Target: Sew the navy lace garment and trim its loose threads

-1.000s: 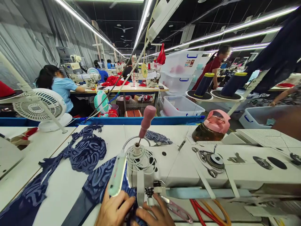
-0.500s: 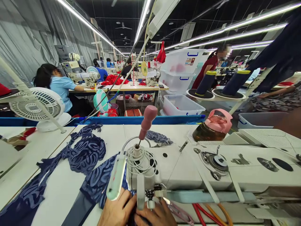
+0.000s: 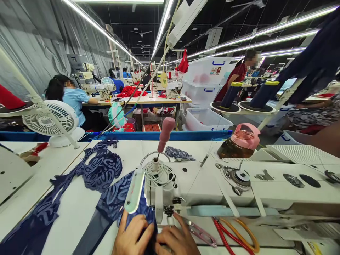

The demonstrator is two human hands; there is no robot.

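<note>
Navy fabric with a swirling pattern [image 3: 115,196] runs under the head of a white sewing machine [image 3: 207,193]. My left hand [image 3: 134,233] rests on it left of the needle area, with its fingers spread. Just right of the needle area is my right hand [image 3: 175,239], its index finger stretched up beside the small thread parts and the other fingers bent at the fabric. Some fingertips of that hand are hidden by the machine head. A lit white lamp strip [image 3: 134,191] hangs over the fabric. A pink-handled screwdriver [image 3: 166,134] stands upright in the machine top.
Pink tweezers [image 3: 200,232] and red-handled scissors [image 3: 225,235] lie right of my hands. More navy fabric [image 3: 102,166] covers the table's left part. A bottle with a pink lid [image 3: 240,141] and thread cones [image 3: 231,95] stand behind. A white fan [image 3: 50,118] is at left. Co-workers sit beyond.
My right hand has raised its index finger toward the machine head. My left hand's fingers have spread wider on the fabric. The view has shifted slightly.
</note>
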